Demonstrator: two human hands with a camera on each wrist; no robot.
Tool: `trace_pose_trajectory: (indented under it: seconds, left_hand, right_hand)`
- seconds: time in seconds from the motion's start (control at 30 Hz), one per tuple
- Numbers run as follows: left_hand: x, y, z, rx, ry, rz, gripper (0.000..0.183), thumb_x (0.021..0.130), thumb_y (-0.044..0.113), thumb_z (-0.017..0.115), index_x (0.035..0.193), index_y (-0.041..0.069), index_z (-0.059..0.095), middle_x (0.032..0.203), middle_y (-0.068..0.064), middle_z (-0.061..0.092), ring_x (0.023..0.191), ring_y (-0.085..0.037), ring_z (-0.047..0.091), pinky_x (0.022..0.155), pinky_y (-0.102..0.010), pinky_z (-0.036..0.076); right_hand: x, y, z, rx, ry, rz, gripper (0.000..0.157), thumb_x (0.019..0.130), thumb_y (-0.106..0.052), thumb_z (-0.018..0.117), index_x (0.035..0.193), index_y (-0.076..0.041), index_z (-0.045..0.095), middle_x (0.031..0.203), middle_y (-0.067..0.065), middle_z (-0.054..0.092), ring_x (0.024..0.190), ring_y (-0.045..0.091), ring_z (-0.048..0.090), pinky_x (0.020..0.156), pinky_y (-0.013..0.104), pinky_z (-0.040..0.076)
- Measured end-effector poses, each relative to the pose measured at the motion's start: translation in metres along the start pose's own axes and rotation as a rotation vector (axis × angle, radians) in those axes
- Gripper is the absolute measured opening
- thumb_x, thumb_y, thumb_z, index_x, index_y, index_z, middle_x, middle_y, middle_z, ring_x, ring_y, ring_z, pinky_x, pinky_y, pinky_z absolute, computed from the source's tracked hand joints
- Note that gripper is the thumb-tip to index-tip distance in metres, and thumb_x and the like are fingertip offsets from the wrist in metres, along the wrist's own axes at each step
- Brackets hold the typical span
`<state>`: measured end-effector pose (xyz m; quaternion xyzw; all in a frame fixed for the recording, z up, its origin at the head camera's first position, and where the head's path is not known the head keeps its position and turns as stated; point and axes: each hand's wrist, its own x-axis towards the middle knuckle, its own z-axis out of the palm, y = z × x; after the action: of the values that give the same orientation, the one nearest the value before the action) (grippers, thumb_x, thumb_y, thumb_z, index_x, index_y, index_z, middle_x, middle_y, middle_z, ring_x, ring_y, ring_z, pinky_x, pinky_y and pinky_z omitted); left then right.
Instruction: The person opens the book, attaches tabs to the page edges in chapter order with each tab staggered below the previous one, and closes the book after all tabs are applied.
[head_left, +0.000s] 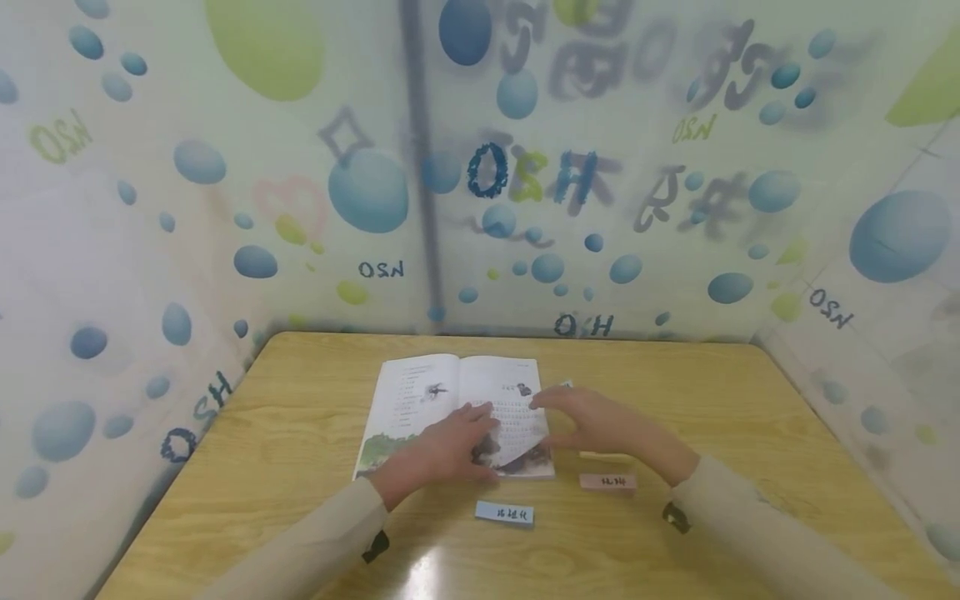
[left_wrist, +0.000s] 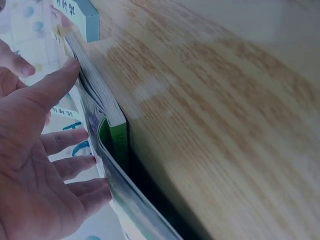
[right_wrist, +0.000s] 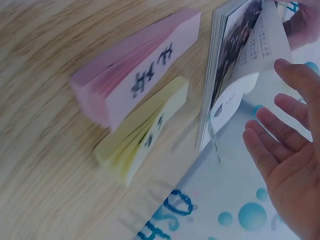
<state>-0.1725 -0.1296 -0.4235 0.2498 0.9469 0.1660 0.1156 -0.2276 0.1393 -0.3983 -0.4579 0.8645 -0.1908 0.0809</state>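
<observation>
An open book (head_left: 408, 400) with printed text and pictures lies on the table. My left hand (head_left: 453, 446) is spread over the lower part of its right page, and the fingers look extended in the left wrist view. The right page (right_wrist: 260, 47) has its lower corner lifted and curled in the right wrist view. Close by that page, my right hand (head_left: 600, 423) hovers with thumb and fingers apart and relaxed. Nearest to the right hand are a pink sticky-note pad (right_wrist: 135, 70) and a yellow sticky-note pad (right_wrist: 145, 132), both with handwriting.
A blue sticky-note pad (head_left: 505, 513) with handwriting lies in front of the book. Behind the right hand shows the end of another small pad (head_left: 566, 384). The wooden table (head_left: 300, 400) meets walls printed with blue bubbles on its far side.
</observation>
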Motion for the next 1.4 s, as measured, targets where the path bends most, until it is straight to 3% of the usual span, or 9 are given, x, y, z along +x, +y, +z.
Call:
trace_pose_trajectory:
  seconds: [0.23, 0.5, 0.6, 0.73, 0.9, 1.13, 1.23, 1.4]
  left_hand:
    - [-0.002, -0.001, -0.001, -0.021, 0.011, 0.015, 0.079, 0.086, 0.046, 0.081, 0.147, 0.007, 0.051, 0.161, -0.016, 0.032, 0.146, -0.039, 0.029, 0.116, -0.05, 0.029]
    - [-0.002, -0.005, -0.001, -0.021, 0.038, 0.044, 0.078, 0.085, 0.045, 0.082, 0.147, 0.007, 0.051, 0.16, -0.017, 0.034, 0.144, -0.036, 0.033, 0.116, -0.047, 0.029]
    - [-0.004, -0.006, -0.003, -0.038, 0.04, 0.034, 0.079, 0.086, 0.044, 0.081, 0.148, 0.007, 0.05, 0.16, -0.015, 0.034, 0.145, -0.033, 0.034, 0.116, -0.046, 0.029]
    - [-0.006, -0.008, -0.007, -0.054, 0.05, 0.009, 0.078, 0.089, 0.042, 0.078, 0.151, 0.007, 0.048, 0.161, -0.013, 0.034, 0.145, -0.032, 0.034, 0.116, -0.046, 0.029]
    - [-0.009, -0.011, -0.013, -0.026, 0.08, 0.022, 0.078, 0.091, 0.039, 0.076, 0.153, 0.005, 0.044, 0.159, -0.015, 0.036, 0.143, -0.033, 0.037, 0.115, -0.046, 0.031]
    - [-0.016, -0.02, -0.022, -0.003, 0.151, 0.031, 0.08, 0.089, 0.038, 0.077, 0.151, 0.0, 0.043, 0.155, -0.019, 0.041, 0.139, -0.035, 0.042, 0.113, -0.047, 0.035]
    - [-0.018, -0.028, -0.026, -0.065, 0.199, 0.003, 0.077, 0.086, 0.035, 0.079, 0.148, 0.003, 0.047, 0.147, -0.015, 0.051, 0.128, -0.029, 0.053, 0.107, -0.045, 0.042]
    - [-0.025, -0.042, -0.032, -0.174, 0.286, -0.066, 0.081, 0.084, 0.034, 0.081, 0.151, 0.005, 0.046, 0.146, -0.011, 0.054, 0.119, -0.025, 0.057, 0.104, -0.045, 0.045]
  right_hand:
    - [-0.018, 0.009, -0.002, 0.017, 0.058, -0.013, 0.041, 0.094, -0.013, 0.074, 0.132, -0.003, 0.064, 0.133, 0.011, 0.064, 0.126, 0.029, 0.057, 0.105, 0.048, 0.045]
    - [-0.025, 0.007, 0.012, 0.034, -0.025, 0.023, 0.035, 0.095, -0.015, 0.074, 0.129, -0.012, 0.065, 0.13, 0.0, 0.064, 0.122, 0.02, 0.058, 0.103, 0.04, 0.047]
    - [-0.024, 0.003, 0.015, 0.023, -0.041, 0.028, 0.038, 0.094, -0.016, 0.075, 0.13, -0.009, 0.065, 0.128, 0.0, 0.064, 0.12, 0.02, 0.059, 0.102, 0.04, 0.048]
    - [-0.022, 0.001, 0.016, 0.032, 0.003, 0.074, 0.049, 0.094, -0.013, 0.074, 0.14, -0.007, 0.056, 0.134, 0.009, 0.062, 0.122, 0.026, 0.059, 0.102, 0.043, 0.049]
    - [-0.022, 0.0, 0.014, 0.081, 0.085, 0.156, 0.055, 0.093, -0.01, 0.075, 0.141, -0.007, 0.049, 0.126, 0.015, 0.065, 0.116, 0.031, 0.063, 0.095, 0.046, 0.053]
    - [-0.014, -0.004, 0.023, 0.072, 0.034, 0.093, 0.042, 0.093, -0.013, 0.075, 0.132, -0.005, 0.061, 0.124, 0.009, 0.066, 0.113, 0.026, 0.063, 0.096, 0.044, 0.052]
    - [-0.01, -0.006, 0.03, 0.038, 0.016, 0.073, 0.041, 0.091, -0.016, 0.077, 0.129, -0.006, 0.064, 0.12, 0.004, 0.066, 0.111, 0.02, 0.062, 0.096, 0.04, 0.051]
    - [-0.006, -0.008, 0.037, -0.002, -0.01, 0.042, 0.044, 0.091, -0.023, 0.078, 0.131, -0.012, 0.063, 0.126, -0.002, 0.062, 0.115, 0.014, 0.058, 0.101, 0.037, 0.048]
